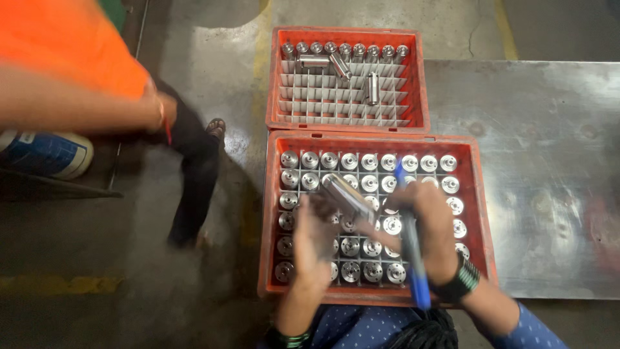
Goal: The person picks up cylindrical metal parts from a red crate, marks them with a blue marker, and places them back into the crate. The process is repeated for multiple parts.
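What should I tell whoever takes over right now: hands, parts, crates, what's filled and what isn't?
Left hand grips one metal cylinder, lifted over the near red crate.
Right hand holds a blue marker, tip up.
The near crate looks full of upright cylinders.
Far red crate: back row filled, three cylinders lying loose on the divider grid, other cells empty.
A bystander's arm is at the left, clear of the crates.

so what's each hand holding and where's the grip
Left hand grips a metal cylinder by its lower end. Right hand holds a blue marker around its middle.
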